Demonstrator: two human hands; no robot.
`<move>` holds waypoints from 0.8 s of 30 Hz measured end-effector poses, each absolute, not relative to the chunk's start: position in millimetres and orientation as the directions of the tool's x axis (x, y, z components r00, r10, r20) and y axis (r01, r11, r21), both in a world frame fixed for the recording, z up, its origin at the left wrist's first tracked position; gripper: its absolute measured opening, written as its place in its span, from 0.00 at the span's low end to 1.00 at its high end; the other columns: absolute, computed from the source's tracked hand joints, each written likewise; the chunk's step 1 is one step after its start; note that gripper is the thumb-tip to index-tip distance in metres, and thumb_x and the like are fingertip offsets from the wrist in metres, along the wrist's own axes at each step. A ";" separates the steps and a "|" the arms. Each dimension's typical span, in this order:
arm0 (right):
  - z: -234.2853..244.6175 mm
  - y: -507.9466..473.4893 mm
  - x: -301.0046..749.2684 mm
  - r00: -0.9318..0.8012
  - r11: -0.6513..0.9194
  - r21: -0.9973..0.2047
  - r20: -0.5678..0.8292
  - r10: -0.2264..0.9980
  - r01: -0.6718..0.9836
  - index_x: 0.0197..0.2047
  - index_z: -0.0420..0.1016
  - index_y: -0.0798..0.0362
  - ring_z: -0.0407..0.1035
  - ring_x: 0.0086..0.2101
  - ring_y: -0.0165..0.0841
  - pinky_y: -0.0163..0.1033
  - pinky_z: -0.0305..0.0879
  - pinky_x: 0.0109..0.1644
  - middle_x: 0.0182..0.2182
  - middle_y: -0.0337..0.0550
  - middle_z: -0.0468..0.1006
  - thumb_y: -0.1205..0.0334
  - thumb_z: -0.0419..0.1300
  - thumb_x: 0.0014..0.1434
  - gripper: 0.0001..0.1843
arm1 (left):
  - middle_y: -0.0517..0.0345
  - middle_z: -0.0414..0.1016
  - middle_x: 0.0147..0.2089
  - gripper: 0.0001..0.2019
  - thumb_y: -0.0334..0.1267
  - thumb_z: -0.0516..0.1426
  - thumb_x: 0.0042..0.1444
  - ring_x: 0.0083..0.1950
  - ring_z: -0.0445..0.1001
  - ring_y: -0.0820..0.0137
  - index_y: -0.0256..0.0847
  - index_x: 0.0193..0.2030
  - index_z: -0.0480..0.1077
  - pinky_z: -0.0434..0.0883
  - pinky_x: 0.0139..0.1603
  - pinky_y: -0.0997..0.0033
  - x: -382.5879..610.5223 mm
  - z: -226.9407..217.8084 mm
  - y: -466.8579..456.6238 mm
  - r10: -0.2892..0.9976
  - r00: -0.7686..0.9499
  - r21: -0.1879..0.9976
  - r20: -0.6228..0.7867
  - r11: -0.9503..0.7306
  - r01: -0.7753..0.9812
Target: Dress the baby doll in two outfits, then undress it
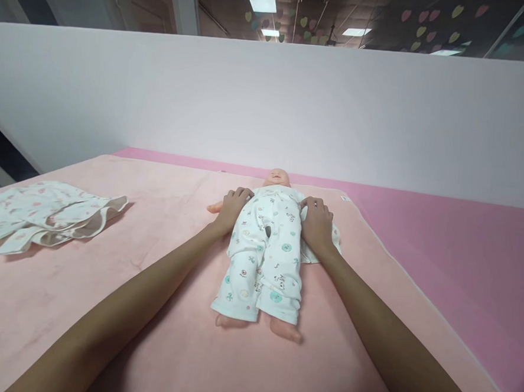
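Observation:
A baby doll (pixel 275 177) lies on its back on a light pink blanket (pixel 161 308), head away from me and bare feet toward me. It wears white printed trousers (pixel 264 261) pulled up high on its body. My left hand (pixel 233 207) grips the waistband at the doll's left-hand side, fingers curled over the edge. My right hand (pixel 317 223) holds the other side of the waistband, fingers bent onto the cloth. A white garment edge shows beneath my right hand.
A crumpled white printed garment (pixel 43 215) lies at the far left of the blanket. A brighter pink sheet (pixel 454 249) covers the surface to the right. A white partition wall (pixel 268 102) stands just behind the doll's head.

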State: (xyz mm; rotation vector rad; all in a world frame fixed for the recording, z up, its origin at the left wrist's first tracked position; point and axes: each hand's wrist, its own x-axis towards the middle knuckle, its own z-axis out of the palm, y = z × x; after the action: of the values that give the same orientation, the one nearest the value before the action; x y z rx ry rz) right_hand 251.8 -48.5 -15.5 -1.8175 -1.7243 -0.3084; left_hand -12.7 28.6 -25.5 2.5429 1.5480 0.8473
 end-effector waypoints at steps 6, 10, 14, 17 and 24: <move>9.6 -42.6 277.8 0.024 0.103 -0.345 0.345 0.938 0.933 0.48 0.74 0.47 0.70 0.48 0.47 0.49 0.65 0.52 0.51 0.50 0.75 0.62 0.63 0.59 0.13 | 0.54 0.77 0.56 0.13 0.45 0.54 0.66 0.54 0.72 0.58 0.45 0.52 0.73 0.67 0.60 0.55 -25.9 -10.6 31.2 0.802 0.410 0.527 0.435 -0.596 0.606; 15.3 -43.7 286.6 -0.057 0.164 -0.327 0.313 0.948 0.931 0.49 0.76 0.45 0.71 0.49 0.46 0.49 0.66 0.53 0.51 0.48 0.76 0.60 0.63 0.61 0.12 | 0.52 0.78 0.57 0.14 0.48 0.51 0.70 0.54 0.72 0.55 0.45 0.49 0.74 0.67 0.59 0.51 -20.9 -13.5 27.9 0.837 0.333 0.533 0.435 -0.537 0.654; 15.0 -50.5 271.3 0.016 0.125 -0.329 0.396 0.918 0.936 0.48 0.74 0.49 0.69 0.52 0.49 0.53 0.64 0.57 0.53 0.52 0.76 0.63 0.59 0.63 0.09 | 0.49 0.78 0.54 0.12 0.47 0.52 0.71 0.55 0.73 0.54 0.44 0.51 0.70 0.68 0.59 0.49 -13.3 -14.4 20.8 0.827 0.262 0.544 0.498 -0.533 0.648; 27.5 -72.7 247.2 0.075 0.108 -0.326 0.502 0.861 0.939 0.50 0.72 0.51 0.67 0.54 0.52 0.55 0.64 0.57 0.56 0.56 0.74 0.65 0.56 0.65 0.11 | 0.47 0.76 0.56 0.12 0.45 0.50 0.72 0.55 0.74 0.57 0.42 0.54 0.67 0.71 0.57 0.53 -17.9 -8.0 4.7 0.850 0.171 0.643 0.498 -0.494 0.585; 45.7 -213.8 196.3 -0.364 0.593 -0.252 0.591 0.720 0.764 0.51 0.70 0.45 0.71 0.48 0.44 0.49 0.65 0.52 0.47 0.46 0.79 0.62 0.58 0.70 0.07 | 0.53 0.76 0.51 0.11 0.47 0.52 0.70 0.49 0.73 0.61 0.46 0.52 0.68 0.70 0.52 0.58 -79.9 12.5 -115.3 0.736 0.510 0.520 0.445 -0.677 0.521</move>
State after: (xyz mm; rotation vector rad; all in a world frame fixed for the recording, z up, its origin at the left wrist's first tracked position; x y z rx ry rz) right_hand 196.3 -213.8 45.7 -1.1705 -2.1469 -0.0851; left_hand -79.9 -115.3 12.5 2.4362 1.0499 0.9439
